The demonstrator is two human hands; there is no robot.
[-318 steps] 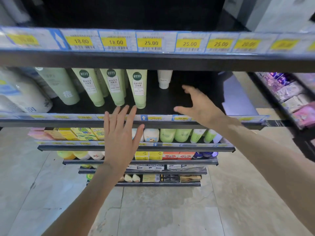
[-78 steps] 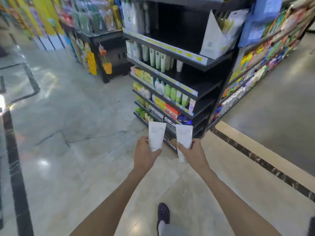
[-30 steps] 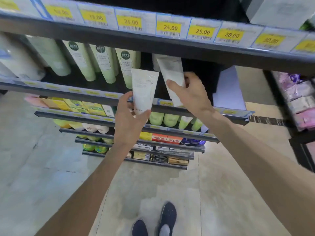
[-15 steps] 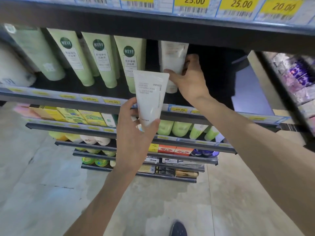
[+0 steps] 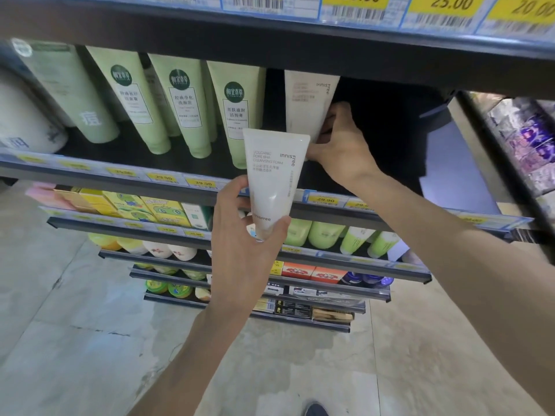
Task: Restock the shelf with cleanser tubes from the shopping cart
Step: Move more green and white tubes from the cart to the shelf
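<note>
My left hand [image 5: 240, 253] grips a white cleanser tube [image 5: 274, 178] by its lower end, cap down, in front of the shelf's edge. A second white cleanser tube [image 5: 309, 103] stands on the black shelf [image 5: 126, 151], right of the green tubes. My right hand [image 5: 339, 145] is on the shelf at that tube's right side, fingers curled around its lower part. The cap end of this tube is hidden behind the held tube and my fingers.
Several light green tubes [image 5: 183, 100] stand in a row at the left of the same shelf. Dark bare shelf space [image 5: 387, 139] lies right of my right hand. The upper shelf edge [image 5: 300, 28] with price tags hangs just above. Lower shelves hold boxes and bottles.
The view has come closer to the shelf. My right hand has slid lower along the standing white tube. My left hand with its tube has kept its place in front of the shelf edge.
</note>
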